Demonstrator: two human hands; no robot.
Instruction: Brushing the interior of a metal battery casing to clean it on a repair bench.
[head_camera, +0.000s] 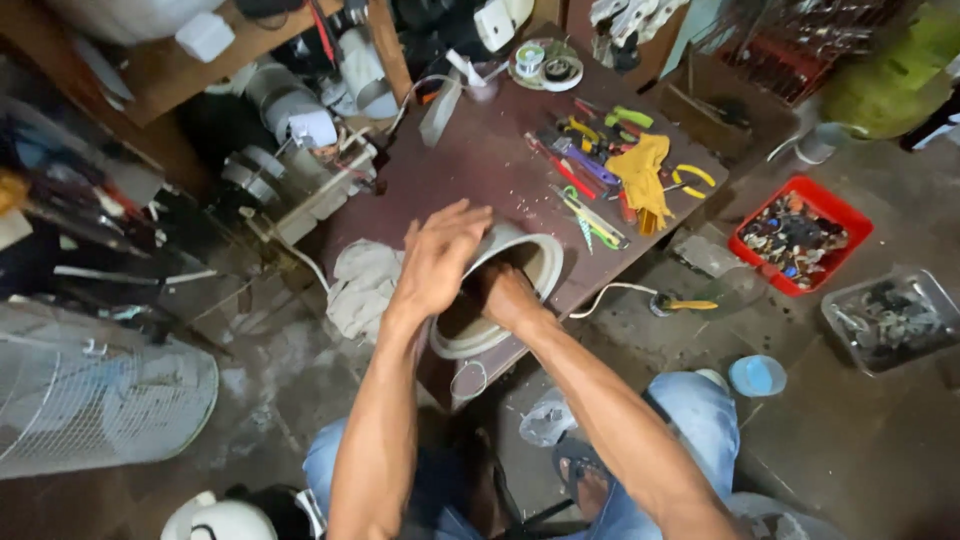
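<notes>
I am looking down past my blue-jeaned knees (690, 400) at my two bare forearms reaching forward. My left hand (437, 260) is pressing over the outer wall of a round cream-white housing (535, 255), fingers spread wide and curved against it. My right hand (503, 293) is pushing inside the housing's open mouth; its fingers are hidden in there, so I cannot tell whether they are gripping anything. The housing is resting tilted on the near edge of a low dark-brown table (480, 165). A crumpled grey rag (362, 285) is lying just beside it, to the left. Farther back on the table, pliers and screwdrivers (590, 150) are sitting around a yellow cloth (643, 175). On the floor to the right, a red tray (800, 233) is holding small parts.
</notes>
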